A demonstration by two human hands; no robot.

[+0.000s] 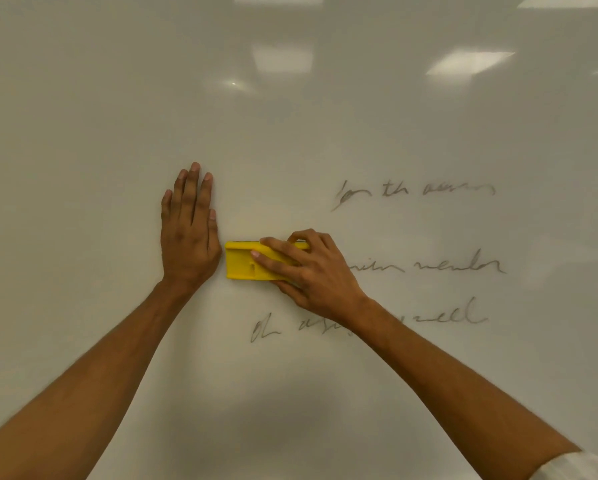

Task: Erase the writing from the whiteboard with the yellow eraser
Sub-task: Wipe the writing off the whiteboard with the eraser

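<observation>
Yellow plastic block eraser flat on glossy white whiteboard, long axis horizontal.
Right hand grips it; left hand lies open, fingers together, flat on the board just left. Faint grey handwriting remains rightward and below, three lines, nearest the right hand.

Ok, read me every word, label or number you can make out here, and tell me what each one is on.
Top line of writing on the whiteboard: smeared cursive, maybe "for the", rest unreadable.
Middle line: too blurred to read, start hidden by the right hand.
Bottom line: too blurred to read, partly behind the right arm.
Eraser: no label visible.
Left hand: flat on the board, no text.
</observation>
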